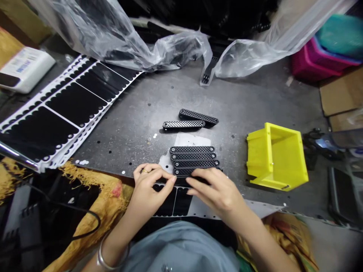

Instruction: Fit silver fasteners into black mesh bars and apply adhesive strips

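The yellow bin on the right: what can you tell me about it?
The yellow bin is a boxy parts bin of bright, smooth-looking moulded plastic. It has thin walls, an open top and a lower, notched front with a raised lip, facing left towards the middle of the bench. It looks clean and undamaged, and it sits slightly angled on the grey, perforated worktop. Only the worktop appears to touch it.

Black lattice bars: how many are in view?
7 bars: two angled at centre, four side by side in front, one poking from the plastic bag; more may be hidden.
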Tool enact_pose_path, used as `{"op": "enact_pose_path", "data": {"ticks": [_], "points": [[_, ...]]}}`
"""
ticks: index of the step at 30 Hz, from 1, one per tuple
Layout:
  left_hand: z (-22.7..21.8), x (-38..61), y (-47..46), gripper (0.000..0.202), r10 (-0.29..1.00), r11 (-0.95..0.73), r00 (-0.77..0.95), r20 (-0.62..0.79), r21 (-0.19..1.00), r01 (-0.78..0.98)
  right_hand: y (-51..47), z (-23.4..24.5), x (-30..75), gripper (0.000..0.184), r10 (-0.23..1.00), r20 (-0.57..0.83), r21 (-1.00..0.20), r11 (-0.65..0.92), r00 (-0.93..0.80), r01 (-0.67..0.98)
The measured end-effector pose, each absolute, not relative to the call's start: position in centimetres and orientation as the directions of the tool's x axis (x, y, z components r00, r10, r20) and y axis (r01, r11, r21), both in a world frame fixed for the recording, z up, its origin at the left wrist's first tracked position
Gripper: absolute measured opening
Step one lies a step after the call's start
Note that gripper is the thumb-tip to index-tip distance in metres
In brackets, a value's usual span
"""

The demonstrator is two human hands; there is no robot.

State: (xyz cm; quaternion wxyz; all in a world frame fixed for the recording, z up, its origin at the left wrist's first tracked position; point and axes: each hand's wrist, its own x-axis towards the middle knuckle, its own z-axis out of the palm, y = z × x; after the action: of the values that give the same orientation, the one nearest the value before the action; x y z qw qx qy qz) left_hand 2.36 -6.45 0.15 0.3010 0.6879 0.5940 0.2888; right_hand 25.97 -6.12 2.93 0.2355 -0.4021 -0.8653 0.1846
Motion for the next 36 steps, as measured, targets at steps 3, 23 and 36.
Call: {"op": "enact_pose_path", "data": {"ticks": [3,23,36], "points": [[0.0,2.2,-6.4,0.014,0.992,-0.112,0.118,0.048,0.770,0.628,-6.4,3.2,28.5,0.017,0.895,0.167,-0.679,0.409,-0.415,0.610],[1.7,3.3,-11.0,0.036,0.845,-0.524,0.465,0.265,0.584,0.620,-12.7,2.3,32.3,0.017,0.911,0.200,-0.587,0.407,-0.362,0.700],[3.2,4.8,-10.1,0.017,0.882,-0.354,0.460,0.101,0.785,0.509,-13.5,2.5,25.8,0.027,0.822,0.495,-0.531,0.544,-0.283,0.650]]}}
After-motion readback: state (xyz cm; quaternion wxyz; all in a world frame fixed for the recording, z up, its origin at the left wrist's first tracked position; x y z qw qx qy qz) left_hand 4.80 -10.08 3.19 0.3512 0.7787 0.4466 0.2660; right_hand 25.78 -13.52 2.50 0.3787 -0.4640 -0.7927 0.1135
